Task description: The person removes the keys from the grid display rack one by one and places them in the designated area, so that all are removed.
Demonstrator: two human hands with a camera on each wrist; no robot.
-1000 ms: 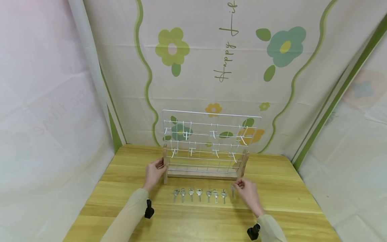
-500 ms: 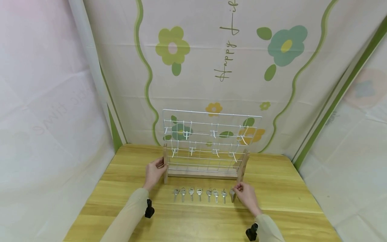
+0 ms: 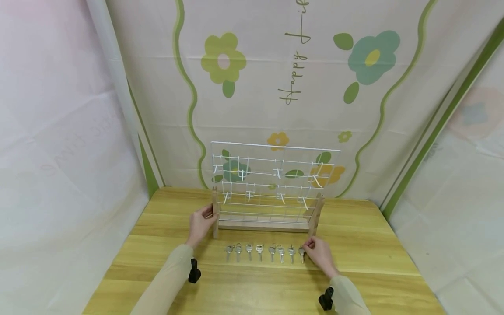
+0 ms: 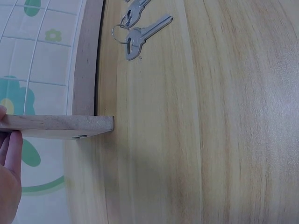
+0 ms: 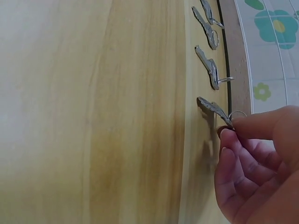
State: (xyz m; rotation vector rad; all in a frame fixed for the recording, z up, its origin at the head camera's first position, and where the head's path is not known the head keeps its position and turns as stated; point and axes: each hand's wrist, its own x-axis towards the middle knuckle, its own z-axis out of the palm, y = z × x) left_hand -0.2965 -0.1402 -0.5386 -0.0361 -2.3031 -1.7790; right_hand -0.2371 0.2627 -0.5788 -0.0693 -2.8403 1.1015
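A white wire rack (image 3: 275,147) on a wooden stand (image 3: 264,226) faces me, with several white hooks on its grid. My left hand (image 3: 200,226) grips the stand's left wooden post (image 4: 56,122), its thumb on one side and fingers on the other. In front of the stand lies a row of silver keys (image 3: 259,252), most with small rings. My right hand (image 3: 320,254) pinches the rightmost key (image 5: 212,109) by its head, between thumb and index finger. That key's blade points toward me, in line with the others; its head is partly hidden by the fingertips.
The wooden table (image 3: 252,288) runs toward me from the keys. Behind the rack hangs a cloth backdrop (image 3: 260,96) with flowers, and cloth sides (image 3: 59,175) stand left and right. Both sleeves carry black wrist cameras (image 3: 194,272).
The right hand has come slightly nearer, lowering its key toward the table at the row's right end. My left hand stays on the post.
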